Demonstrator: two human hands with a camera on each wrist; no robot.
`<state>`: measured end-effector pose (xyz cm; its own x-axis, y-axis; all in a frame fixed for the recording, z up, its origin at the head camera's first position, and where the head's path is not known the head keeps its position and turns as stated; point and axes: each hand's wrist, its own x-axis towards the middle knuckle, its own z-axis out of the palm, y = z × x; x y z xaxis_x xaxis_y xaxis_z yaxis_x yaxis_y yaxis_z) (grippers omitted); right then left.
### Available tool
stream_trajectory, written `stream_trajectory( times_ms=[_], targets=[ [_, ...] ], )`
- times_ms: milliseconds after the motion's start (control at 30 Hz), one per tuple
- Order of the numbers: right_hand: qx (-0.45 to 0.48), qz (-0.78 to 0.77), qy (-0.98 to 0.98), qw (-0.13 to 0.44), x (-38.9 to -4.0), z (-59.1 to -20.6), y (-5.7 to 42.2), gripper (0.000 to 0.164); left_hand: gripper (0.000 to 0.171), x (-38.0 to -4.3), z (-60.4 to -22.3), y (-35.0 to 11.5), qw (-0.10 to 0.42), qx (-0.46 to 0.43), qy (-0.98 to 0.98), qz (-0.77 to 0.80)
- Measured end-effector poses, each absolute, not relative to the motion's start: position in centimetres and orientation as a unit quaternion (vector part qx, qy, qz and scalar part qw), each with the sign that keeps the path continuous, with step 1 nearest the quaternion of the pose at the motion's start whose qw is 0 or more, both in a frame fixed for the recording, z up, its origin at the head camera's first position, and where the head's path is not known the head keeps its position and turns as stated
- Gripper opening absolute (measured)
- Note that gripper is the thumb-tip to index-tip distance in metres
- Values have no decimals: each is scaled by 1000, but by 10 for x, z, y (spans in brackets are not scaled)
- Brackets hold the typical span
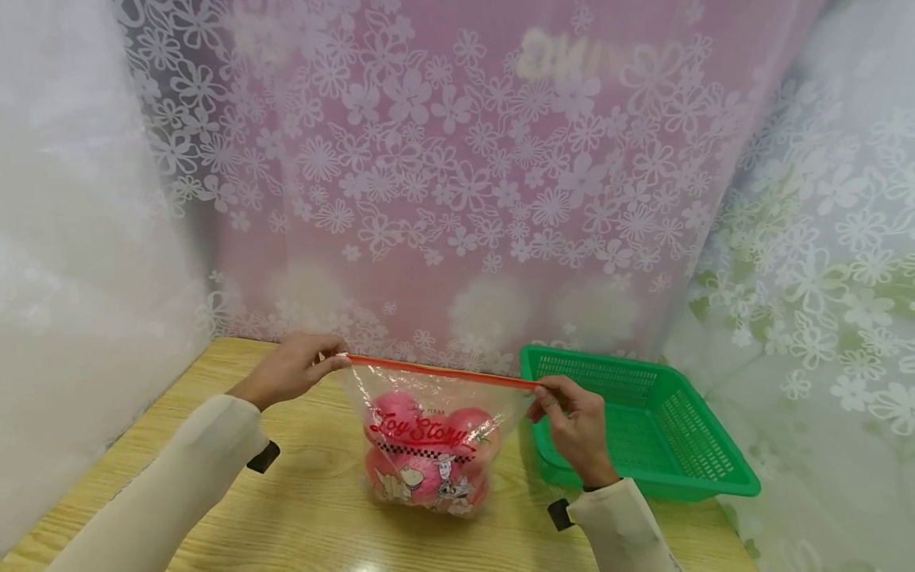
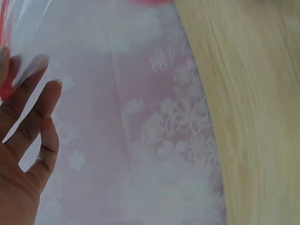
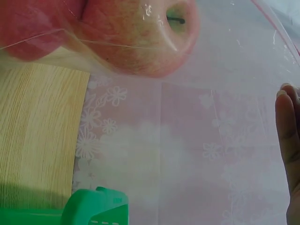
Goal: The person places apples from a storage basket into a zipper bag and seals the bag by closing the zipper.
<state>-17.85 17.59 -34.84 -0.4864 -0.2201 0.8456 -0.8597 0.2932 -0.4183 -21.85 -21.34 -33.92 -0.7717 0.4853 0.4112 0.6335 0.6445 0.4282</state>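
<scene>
A clear zip bag (image 1: 511,401) printed "Toy Story" stands on the wooden table, filled with several pink and red round fruits (image 1: 395,407). In the right wrist view one of them is an apple (image 3: 140,37) with a dark stem, seen through the plastic. My left hand (image 1: 293,367) pinches the left end of the bag's orange-red zip strip (image 1: 443,371). At the other end, my right hand (image 1: 575,421) pinches the strip between thumb and fingers. The strip is stretched straight between both hands. In the left wrist view, the left hand's (image 2: 28,136) other fingers are spread away from the plastic.
A green perforated plastic basket (image 1: 704,421) sits at the right side of the table (image 1: 300,508), just beyond the right hand. Flower-patterned curtains (image 1: 465,199) hang close behind the table and on both sides.
</scene>
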Motion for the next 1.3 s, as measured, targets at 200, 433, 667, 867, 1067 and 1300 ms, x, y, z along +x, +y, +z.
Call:
stream_trajectory(
  times_ms=[200, 433, 667, 867, 1067, 1300],
  targets=[
    [363, 498, -726, 306, -191, -361, 188, 22, 10, -207, -347, -205, 142, -268, -869, -391],
    [310, 539, -759, 193, -183, -352, 201, 15, 10, -195, -343, -202, 113, -278, -834, -463],
    [206, 568, -796, 29, -177, -341, 202, 23, 21, -196, -349, -202, -26, -285, -779, -558],
    [120, 540, -833, -20, -194, -345, 194, 20, 28, -213, -374, -203, -73, -212, -780, -584],
    [93, 494, -865, -10, -225, -346, 182, 17, 27, -239, -397, -202, -52, -157, -785, -597],
    [77, 397, -915, -7, -266, -349, 169, 15, 26, -261, -406, -198, -18, -128, -801, -585]
  ],
)
